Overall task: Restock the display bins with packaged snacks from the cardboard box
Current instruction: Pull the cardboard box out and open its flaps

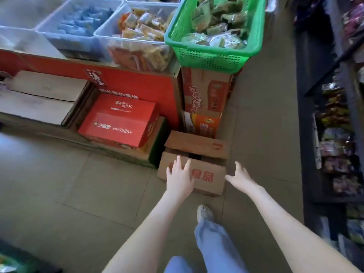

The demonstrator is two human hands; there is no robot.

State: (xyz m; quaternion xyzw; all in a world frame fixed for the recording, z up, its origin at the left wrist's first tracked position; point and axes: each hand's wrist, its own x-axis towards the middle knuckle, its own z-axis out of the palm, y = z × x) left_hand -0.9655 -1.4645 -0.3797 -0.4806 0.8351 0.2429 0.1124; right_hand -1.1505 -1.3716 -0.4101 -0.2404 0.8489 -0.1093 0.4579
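Both your hands are spread wide, holding nothing. Put your left hand (179, 179) and right hand (240, 176) on the cardboard box (204, 174) sides, then lift slowly.

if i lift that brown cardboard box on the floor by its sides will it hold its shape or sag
The cardboard box probably flexes somewhat: its top flaps are unsealed, with a dark gap between them. Its walls look uncrushed, so it likely holds. Weight is unclear, since the contents are hidden. The left hand and right hand are spread open at it.
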